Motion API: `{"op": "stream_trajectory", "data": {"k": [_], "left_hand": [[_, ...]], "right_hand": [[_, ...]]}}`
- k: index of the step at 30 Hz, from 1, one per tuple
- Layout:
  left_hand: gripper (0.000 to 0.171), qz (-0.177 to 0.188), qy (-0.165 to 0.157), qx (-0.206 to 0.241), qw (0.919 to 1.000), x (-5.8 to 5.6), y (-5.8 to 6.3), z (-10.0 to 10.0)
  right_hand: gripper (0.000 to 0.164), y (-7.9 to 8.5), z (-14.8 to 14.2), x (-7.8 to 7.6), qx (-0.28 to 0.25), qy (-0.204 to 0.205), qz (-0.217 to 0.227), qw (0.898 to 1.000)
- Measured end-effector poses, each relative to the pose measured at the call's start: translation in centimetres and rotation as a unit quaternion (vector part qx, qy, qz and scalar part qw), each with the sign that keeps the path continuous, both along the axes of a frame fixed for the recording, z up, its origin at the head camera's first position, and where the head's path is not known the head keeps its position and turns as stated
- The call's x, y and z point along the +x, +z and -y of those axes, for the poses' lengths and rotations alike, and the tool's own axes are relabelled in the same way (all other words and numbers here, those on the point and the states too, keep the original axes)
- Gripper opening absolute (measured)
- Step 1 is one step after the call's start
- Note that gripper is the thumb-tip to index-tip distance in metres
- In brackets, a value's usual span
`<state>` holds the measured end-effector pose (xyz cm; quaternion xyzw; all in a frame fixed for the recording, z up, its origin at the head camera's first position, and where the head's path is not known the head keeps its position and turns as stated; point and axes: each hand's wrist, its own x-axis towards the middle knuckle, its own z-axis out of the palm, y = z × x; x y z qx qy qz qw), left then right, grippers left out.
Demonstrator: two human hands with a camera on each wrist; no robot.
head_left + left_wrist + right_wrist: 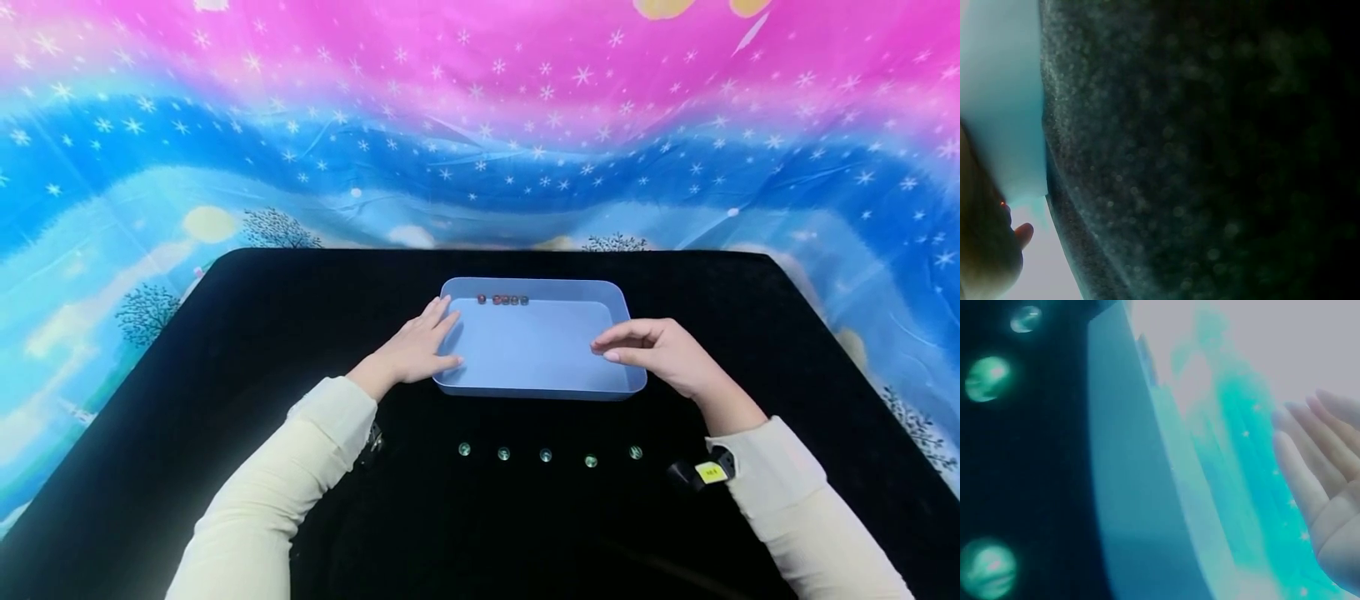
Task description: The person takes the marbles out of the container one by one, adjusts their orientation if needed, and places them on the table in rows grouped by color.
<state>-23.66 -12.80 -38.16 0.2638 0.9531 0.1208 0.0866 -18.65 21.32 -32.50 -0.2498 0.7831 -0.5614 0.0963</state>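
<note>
A shallow pale-blue plastic tray [532, 342] lies on the black cloth. Along its far wall sit several small dark-red marbles [506, 300]. My left hand [416, 342] rests at the tray's left rim with fingers spread, the thumb reaching over the near corner. Above the right rim hovers my right hand [652, 350], its fingers loosely bent, the thumb just below them; nothing shows between them. Its fingers [1310, 469] look extended in the right wrist view. In front of the tray, several clear greenish glass marbles [545, 456] form a spaced row.
The black-covered table [225, 400] extends around the tray on all sides. A colourful snow-scene cloth [480, 125] hangs behind it. Dark wrist cameras are strapped below both sleeves; the right one carries a yellow label [710, 473].
</note>
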Motion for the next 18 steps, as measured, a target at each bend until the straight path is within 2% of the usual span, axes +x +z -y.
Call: {"op": "stream_trajectory", "data": {"k": [3, 7, 18], "left_hand": [[0.075, -0.002, -0.002, 0.0, 1.0, 0.0, -0.1, 0.0], [0.074, -0.003, -0.003, 0.002, 1.0, 0.1, -0.1, 0.1], [0.074, -0.003, -0.006, 0.003, 1.0, 0.0, 0.0, 0.2]], "right_hand": [[0.019, 0.3, 0.7, -1.0, -0.018, 0.005, 0.007, 1.0], [0.022, 0.5, 1.5, -2.4, -0.013, 0.007, 0.015, 1.0], [0.034, 1.1, 3.0, -5.2, 0.051, -0.011, 0.018, 0.998]]}}
